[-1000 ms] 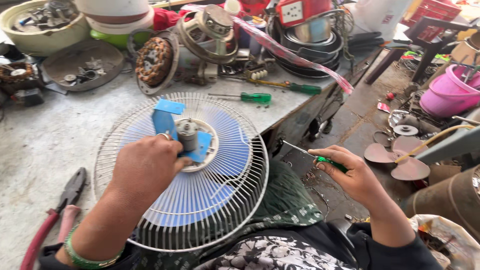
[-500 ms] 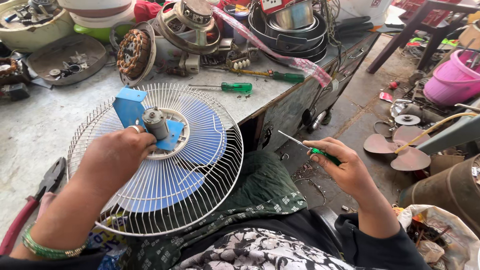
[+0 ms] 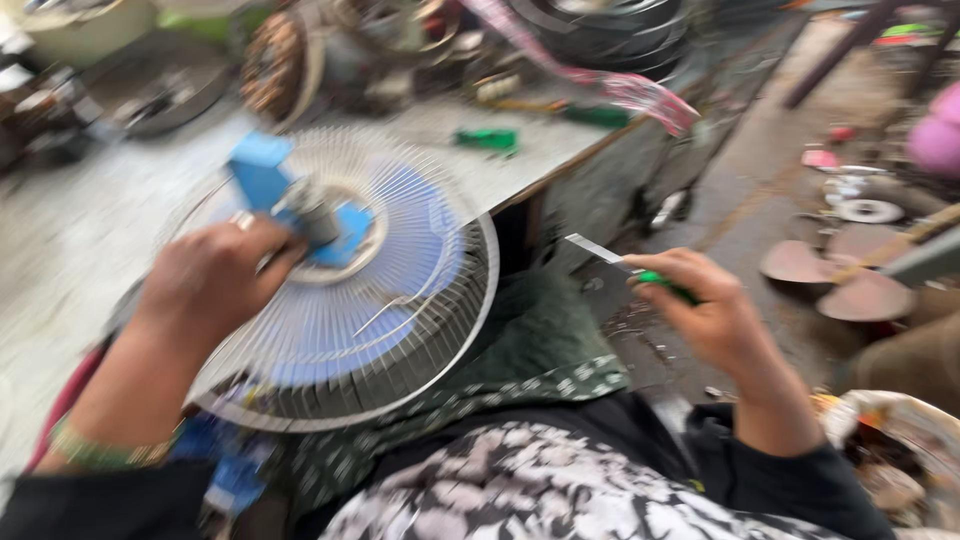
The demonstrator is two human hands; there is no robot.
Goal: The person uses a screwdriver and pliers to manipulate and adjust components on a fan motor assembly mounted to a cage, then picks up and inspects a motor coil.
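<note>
Both hands grip: left hand (image 3: pixel 205 290) fan guard (image 3: pixel 400 330), right hand (image 3: pixel 705 315) screwdriver (image 3: pixel 630 265).

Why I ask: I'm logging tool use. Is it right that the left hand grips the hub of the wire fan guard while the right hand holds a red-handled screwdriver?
Not quite: the screwdriver in the right hand has a green handle, not red, as the head view shows. The rest stands: the left hand grips the hub of the wire fan guard.
</note>
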